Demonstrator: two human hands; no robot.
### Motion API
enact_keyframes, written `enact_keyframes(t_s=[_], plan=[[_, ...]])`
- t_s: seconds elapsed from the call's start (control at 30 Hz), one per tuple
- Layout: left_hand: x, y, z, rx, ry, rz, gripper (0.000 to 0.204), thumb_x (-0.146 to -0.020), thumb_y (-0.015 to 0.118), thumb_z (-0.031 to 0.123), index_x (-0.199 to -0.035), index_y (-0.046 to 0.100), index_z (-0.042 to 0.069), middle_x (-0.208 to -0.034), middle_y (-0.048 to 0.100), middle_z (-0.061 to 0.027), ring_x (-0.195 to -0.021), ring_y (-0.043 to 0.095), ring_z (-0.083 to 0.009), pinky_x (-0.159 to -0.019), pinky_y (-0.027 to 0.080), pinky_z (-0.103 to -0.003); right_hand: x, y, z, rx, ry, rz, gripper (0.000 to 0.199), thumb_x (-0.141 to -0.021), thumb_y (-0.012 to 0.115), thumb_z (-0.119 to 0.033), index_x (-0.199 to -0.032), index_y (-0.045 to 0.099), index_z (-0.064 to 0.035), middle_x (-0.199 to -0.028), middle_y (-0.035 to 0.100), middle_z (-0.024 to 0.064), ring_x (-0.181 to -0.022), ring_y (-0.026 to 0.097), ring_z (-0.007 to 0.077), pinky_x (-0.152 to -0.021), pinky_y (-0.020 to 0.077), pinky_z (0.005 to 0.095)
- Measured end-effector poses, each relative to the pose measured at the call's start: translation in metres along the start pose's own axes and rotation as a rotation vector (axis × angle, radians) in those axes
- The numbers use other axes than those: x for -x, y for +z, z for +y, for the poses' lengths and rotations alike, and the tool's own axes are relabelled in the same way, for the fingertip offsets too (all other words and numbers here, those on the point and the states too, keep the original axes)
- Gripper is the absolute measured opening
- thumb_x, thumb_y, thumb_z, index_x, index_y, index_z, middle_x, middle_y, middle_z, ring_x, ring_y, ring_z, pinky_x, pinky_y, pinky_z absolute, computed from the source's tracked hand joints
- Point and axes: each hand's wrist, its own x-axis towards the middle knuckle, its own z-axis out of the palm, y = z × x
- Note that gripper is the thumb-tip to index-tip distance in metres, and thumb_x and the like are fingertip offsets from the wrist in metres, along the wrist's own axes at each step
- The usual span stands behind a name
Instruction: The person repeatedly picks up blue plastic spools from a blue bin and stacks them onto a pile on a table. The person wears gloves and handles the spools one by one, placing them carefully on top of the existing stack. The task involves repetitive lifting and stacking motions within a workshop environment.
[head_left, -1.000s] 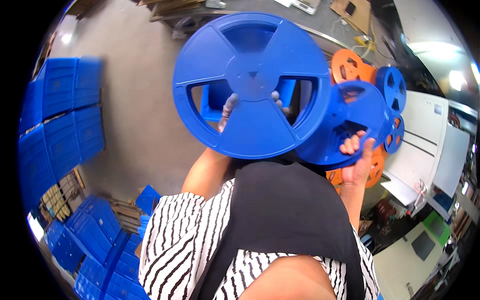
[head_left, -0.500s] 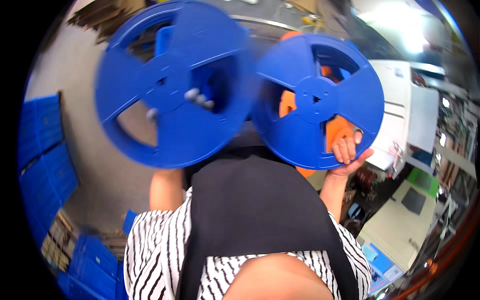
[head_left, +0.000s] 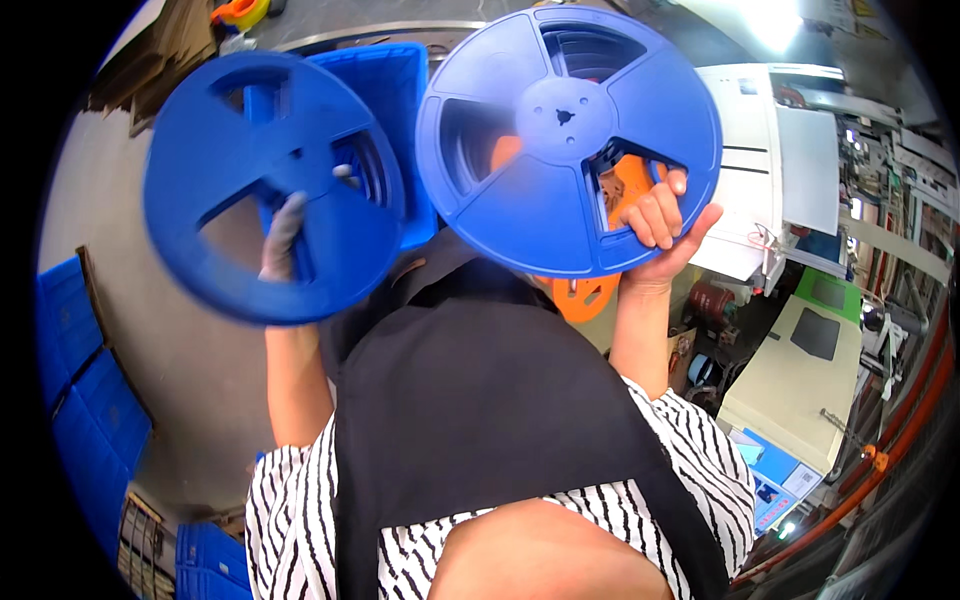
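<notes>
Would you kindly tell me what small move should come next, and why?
Perhaps ease the left reel slightly outward: its rim looks close to the right reel in this view, and the left hand and right hand both hold reels.

a blue reel (head_left: 312, 178) hangs beside a paler reel (head_left: 547, 128).

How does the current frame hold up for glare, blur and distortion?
Head view: glare from a bright light at upper right; head view: the left reel looks softer and darker than the right reel, which has a pale sheen; head view: fisheye bending bows the bench edge, and the corners go black.
</notes>
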Motion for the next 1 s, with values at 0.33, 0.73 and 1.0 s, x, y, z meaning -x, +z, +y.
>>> enact_keyframes(t_s=[0.33,0.73,1.0], plan=[[-0.047,0.045,-0.073,-0.331,-0.357,0.066,0.055,-0.089,0.063,0.034,-0.133,0.048,0.004,-0.119,0.061,-0.0125,-0.109,0.060,-0.0241,-0.093,0.051,-0.040,-0.020,0.056,0.123,0.841,0.418,-0.007,0.072,-0.081,0.066,-0.062,-0.116,0.051,-0.0012,-0.073,0.058,0.0052,-0.060,0.055,0.0142,-0.055,0.0456,0.0264],[-0.011,0.014,-0.029,0.149,-0.132,0.008,0.069,-0.077,0.073,0.028,-0.135,0.047,0.001,-0.122,0.060,-0.0173,-0.112,0.061,-0.0340,-0.099,0.050,-0.047,-0.023,0.019,0.064,0.815,0.317,0.336,0.061,-0.086,0.072,-0.033,-0.125,0.049,0.0083,-0.095,0.068,0.0157,-0.083,0.068,0.0229,-0.077,0.0562,0.0329],[-0.013,-0.012,-0.054,0.630,-0.041,-0.272,0.077,-0.084,0.062,0.054,-0.140,0.044,0.004,-0.128,0.056,-0.0155,-0.126,0.051,-0.0340,-0.115,0.031,-0.051,0.002,-0.046,0.021,0.716,0.216,0.698,0.048,-0.097,0.054,-0.042,-0.123,0.055,-0.0012,-0.107,0.066,0.0105,-0.092,0.065,0.0216,-0.082,0.0531,0.0343]])
